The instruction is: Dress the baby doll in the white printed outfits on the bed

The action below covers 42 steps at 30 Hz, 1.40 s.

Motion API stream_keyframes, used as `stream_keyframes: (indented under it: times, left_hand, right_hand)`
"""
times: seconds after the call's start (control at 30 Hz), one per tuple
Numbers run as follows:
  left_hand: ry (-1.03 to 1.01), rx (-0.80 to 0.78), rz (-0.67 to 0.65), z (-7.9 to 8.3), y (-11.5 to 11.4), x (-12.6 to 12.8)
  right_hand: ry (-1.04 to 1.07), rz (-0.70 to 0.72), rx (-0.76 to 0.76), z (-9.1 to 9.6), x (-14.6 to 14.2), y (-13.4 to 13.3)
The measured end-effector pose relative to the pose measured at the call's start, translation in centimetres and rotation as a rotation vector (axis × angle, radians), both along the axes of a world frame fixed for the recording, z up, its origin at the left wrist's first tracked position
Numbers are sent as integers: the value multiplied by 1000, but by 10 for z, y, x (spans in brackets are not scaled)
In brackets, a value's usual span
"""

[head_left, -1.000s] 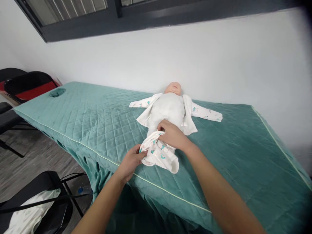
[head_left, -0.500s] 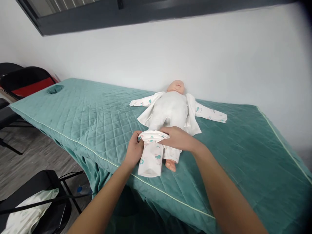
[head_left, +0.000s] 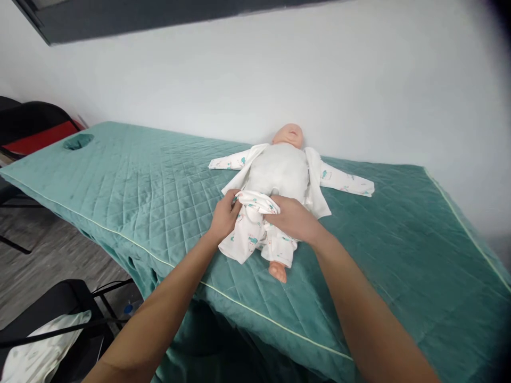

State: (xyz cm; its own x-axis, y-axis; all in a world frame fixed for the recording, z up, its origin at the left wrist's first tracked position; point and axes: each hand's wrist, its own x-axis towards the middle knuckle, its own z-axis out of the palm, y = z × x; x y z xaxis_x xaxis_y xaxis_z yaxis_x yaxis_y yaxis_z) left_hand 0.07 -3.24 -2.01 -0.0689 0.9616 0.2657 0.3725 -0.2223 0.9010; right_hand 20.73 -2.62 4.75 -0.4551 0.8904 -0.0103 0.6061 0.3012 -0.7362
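Note:
A baby doll (head_left: 279, 167) lies on its back, head toward the wall, its front bare white cloth. An open patterned jacket (head_left: 346, 182) covers both its arms, sleeves spread wide. Patterned baby pants (head_left: 257, 202) are bunched at the doll's thighs. My left hand (head_left: 225, 215) pinches the bunched waistband at its left side. On the other side my right hand (head_left: 293, 217) grips the same band, thumb over the fabric. One foot (head_left: 278, 271) sticks out of a pant leg; the other leg's foot is hidden in the loose fabric.
The doll lies on a massage table with a quilted green cover (head_left: 167, 181) and a face hole (head_left: 79, 141) at the far left. Behind stands a white wall (head_left: 223, 80). A black chair (head_left: 66, 306) holding a pale patterned cloth (head_left: 43, 346) is at the lower left.
Both hands have pulled the bunched pants band up the doll's leg toward its hips. The loose pant leg has shortened and swung to the left. The view has shifted slightly.

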Motion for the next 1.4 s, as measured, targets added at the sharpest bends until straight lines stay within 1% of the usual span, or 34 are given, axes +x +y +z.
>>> stream_keyframes:
  times: [0.07,0.13,0.23,0.3,0.37,0.47,0.5,0.57,0.63,0.73,0.77,0.83,0.9,0.97,1.0,1.07,1.13,1.17,1.3,1.4]
  left_hand:
    - [88,15,13,1,4,1]
    - [141,44,53,1,6,2]
    - [162,72,120,-2,9,2]
    - [191,73,149,-3,11,2]
    - [236,76,163,-3,14,3]
    - [296,80,153,-3,17,3]
    - [305,80,143,-2,18,3]
    - [293,82,118,-2,17,2]
    - [234,87,108,-3,16,2]
    - [77,78,110,-4,13,1]
    - [-3,65,95,-4,13,0]
    - [-232,17,18,-3,13,-3]
    - [-495,-55,-88,-2,14,-7]
    - [-668,-128,-153,0,16,-10]
    - [-698,-156,-157,1,16,-10]
    - [-696,-192,-131,1,17,-10]
    - [-678,-204,-92,0,19,-9]
    - [-683,-210,-80,0,19,-8]
    - [-738,-285,-69,-1,21,-9]
    - [-640,-350,-136,0,19,-12]
  right_hand:
    - [-16,-76,24,-3,-3,1]
    - [-49,-147,45,-5,-4,2]
    - [-51,-187,45,-9,-4,3]
    - [15,-147,3,-8,-2,2]
    - [85,-42,-51,-6,0,1]
    - [57,117,-114,-1,3,-1]
    - [29,138,-126,0,3,-2]
    - [13,127,-134,-1,3,-2]
    - [52,100,-124,-5,3,-1]
    - [131,55,-102,-12,2,-1]
    - [159,32,-93,-14,2,-2]
    - [214,-23,-73,-15,3,-3]
    - [270,-52,-62,-11,6,-3]
    - [346,-70,-67,-7,13,-2]
    - [391,-90,-81,-4,18,-1]
    - [477,-162,-132,-2,29,2]
    - [506,-224,-198,-2,40,5]
    - [499,-223,-226,-3,45,7]
    - [415,-95,-252,-7,56,8]
    - [342,7,-255,-4,56,5]
